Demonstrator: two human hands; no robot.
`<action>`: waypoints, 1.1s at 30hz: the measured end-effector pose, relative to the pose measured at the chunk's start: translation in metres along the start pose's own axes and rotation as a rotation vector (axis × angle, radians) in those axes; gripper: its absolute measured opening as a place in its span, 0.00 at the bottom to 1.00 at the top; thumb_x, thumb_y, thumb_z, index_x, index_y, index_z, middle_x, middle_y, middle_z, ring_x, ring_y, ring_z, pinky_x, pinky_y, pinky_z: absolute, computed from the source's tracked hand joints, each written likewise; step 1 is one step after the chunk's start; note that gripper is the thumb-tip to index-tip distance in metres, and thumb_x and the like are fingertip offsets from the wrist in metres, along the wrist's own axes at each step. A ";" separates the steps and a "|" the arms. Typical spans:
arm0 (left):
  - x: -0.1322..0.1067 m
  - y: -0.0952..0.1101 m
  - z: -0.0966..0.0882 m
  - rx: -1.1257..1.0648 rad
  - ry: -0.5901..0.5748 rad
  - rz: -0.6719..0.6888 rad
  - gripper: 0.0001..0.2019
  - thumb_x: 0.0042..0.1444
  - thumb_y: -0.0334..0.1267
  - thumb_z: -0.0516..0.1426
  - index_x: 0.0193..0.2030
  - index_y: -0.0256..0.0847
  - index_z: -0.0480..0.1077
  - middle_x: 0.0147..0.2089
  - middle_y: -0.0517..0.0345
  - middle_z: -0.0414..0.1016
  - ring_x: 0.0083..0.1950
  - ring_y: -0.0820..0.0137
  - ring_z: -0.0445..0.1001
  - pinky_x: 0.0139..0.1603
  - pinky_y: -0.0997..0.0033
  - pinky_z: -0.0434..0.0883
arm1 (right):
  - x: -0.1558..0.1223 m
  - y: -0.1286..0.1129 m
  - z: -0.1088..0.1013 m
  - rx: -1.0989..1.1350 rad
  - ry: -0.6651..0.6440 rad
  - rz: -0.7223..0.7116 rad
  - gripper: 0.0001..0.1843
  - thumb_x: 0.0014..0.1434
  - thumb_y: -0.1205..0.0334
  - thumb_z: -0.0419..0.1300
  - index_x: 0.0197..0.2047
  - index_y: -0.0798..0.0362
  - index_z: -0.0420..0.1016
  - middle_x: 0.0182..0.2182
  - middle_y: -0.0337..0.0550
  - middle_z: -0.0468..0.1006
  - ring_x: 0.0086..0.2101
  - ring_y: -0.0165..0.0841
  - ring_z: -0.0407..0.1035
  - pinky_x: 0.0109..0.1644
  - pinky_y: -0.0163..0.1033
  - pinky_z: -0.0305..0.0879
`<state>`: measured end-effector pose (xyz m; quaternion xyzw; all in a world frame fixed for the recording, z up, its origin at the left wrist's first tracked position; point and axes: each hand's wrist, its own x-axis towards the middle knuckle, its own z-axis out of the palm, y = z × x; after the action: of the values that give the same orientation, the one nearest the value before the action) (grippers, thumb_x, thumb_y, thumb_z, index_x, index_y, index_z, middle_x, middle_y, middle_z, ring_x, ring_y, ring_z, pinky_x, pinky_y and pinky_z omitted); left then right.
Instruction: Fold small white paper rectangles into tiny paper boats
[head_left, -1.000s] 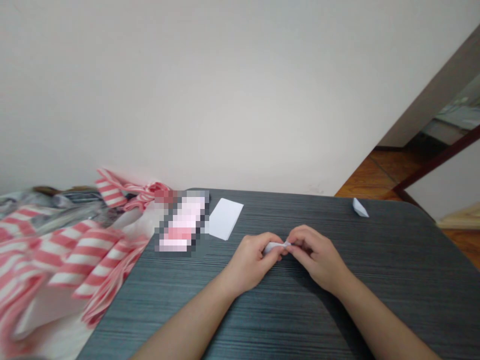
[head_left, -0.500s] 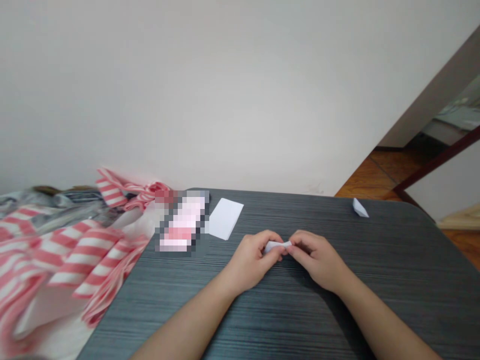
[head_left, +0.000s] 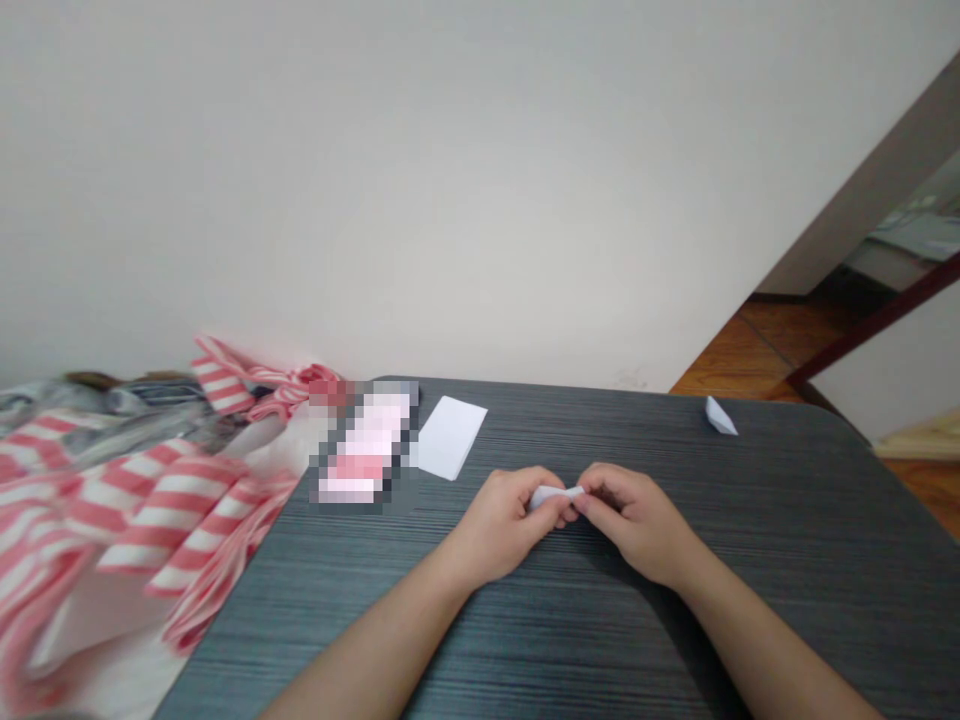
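Note:
Both hands rest on a dark grey wood-grain table (head_left: 787, 560), meeting at its middle. My left hand (head_left: 506, 525) and my right hand (head_left: 637, 520) each pinch one end of a small folded piece of white paper (head_left: 556, 495). Only a short strip of the paper shows between the fingertips; the rest is hidden inside the curled fingers. Both hands are closed on it, with their knuckles low over the tabletop.
A stack of white paper slips (head_left: 451, 436) lies at the table's back left, beside a blurred-out pink and white object (head_left: 365, 450). A small folded paper shape (head_left: 721, 416) sits at the back right. Red-and-white striped cloth (head_left: 142, 520) is heaped left of the table.
My right hand's fingers have curled in and dropped slightly, tightening on the paper. The left hand has barely moved.

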<state>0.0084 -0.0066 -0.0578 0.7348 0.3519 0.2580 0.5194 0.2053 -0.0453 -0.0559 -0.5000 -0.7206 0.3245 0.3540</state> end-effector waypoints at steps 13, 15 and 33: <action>0.000 0.003 0.000 -0.073 -0.013 0.007 0.13 0.65 0.39 0.53 0.34 0.36 0.75 0.33 0.54 0.80 0.33 0.73 0.76 0.36 0.76 0.70 | 0.000 0.000 0.000 -0.008 0.038 -0.037 0.07 0.63 0.66 0.59 0.32 0.53 0.77 0.29 0.41 0.77 0.30 0.31 0.70 0.35 0.35 0.64; -0.001 0.002 -0.001 -0.081 -0.008 0.000 0.13 0.64 0.38 0.53 0.34 0.36 0.75 0.32 0.55 0.81 0.32 0.73 0.76 0.36 0.75 0.70 | 0.000 0.001 0.001 0.027 0.047 -0.064 0.05 0.62 0.67 0.60 0.36 0.52 0.78 0.32 0.42 0.79 0.32 0.32 0.72 0.35 0.35 0.65; 0.000 0.004 -0.001 -0.293 -0.036 -0.092 0.10 0.61 0.36 0.54 0.32 0.35 0.74 0.28 0.53 0.81 0.29 0.72 0.76 0.32 0.75 0.71 | -0.001 0.006 -0.001 0.038 0.060 -0.272 0.10 0.65 0.70 0.58 0.38 0.50 0.81 0.34 0.43 0.81 0.35 0.32 0.75 0.41 0.35 0.70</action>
<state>0.0087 -0.0074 -0.0537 0.6388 0.3344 0.2691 0.6386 0.2092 -0.0442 -0.0604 -0.4006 -0.7645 0.2718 0.4256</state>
